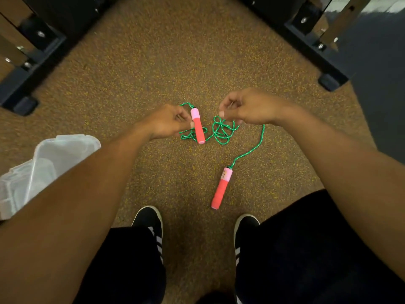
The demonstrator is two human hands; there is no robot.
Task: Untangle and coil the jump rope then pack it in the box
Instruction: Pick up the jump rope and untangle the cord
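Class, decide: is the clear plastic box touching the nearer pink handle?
Apart. The head view shows bare carpet between the clear plastic box at left and the nearer pink handle.

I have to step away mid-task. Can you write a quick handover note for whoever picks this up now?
Left hand: pinched on the green rope beside the far handle.
Right hand: pinching a loop of the tangle.
Near handle: on the carpet, by the shoes.
Clear box: open, at the left.
Done: nothing yet.
Left: untangle, coil, pack.
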